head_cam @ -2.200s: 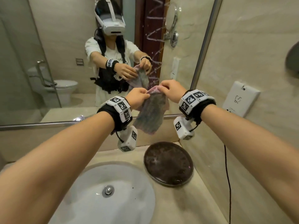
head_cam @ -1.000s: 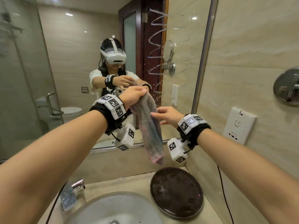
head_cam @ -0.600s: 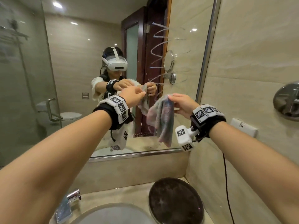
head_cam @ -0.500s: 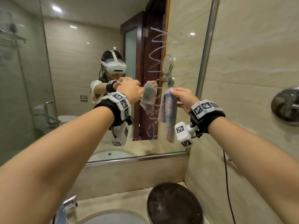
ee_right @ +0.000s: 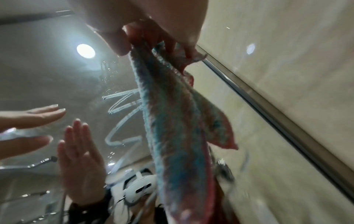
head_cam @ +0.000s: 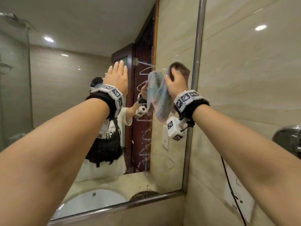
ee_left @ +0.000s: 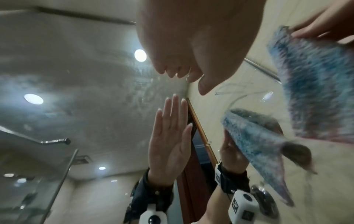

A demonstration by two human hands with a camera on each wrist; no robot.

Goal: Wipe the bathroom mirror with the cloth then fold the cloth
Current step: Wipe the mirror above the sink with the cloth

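Blue-pink terry cloth (head_cam: 160,97) hangs bunched from the right hand (head_cam: 176,82), whose fingers pinch its top edge near the mirror (head_cam: 68,98)'s right frame. The left hand (head_cam: 117,77) is raised flat beside it, fingers straight, holding nothing. White zigzag streaks (head_cam: 145,121) run down the glass. Judged best practice: spread the cloth under the palm, then press and sweep downward over the streaks.

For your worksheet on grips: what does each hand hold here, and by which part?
The right hand pinches the cloth by its bunched top edge; the rest hangs. The left hand holds nothing.
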